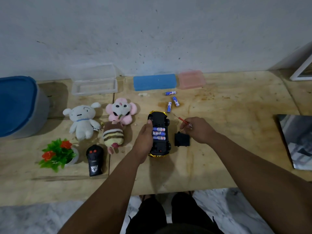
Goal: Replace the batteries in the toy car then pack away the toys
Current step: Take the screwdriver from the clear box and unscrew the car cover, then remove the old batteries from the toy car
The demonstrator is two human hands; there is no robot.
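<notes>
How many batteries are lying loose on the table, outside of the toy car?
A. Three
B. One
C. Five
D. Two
A. Three loose batteries lie on the table beyond the upturned toy car, near the blue case; the other three sit in the car's open compartment.

On the pale wooden surface [219, 162], the left hand [145, 141] grips the upturned black-and-gold toy car [159, 134], three blue batteries [159, 133] seated inside. The right hand [199, 130] pinches a thin red-handled screwdriver [183, 120], apparently touching the black plastic battery cover [182, 139].
</notes>
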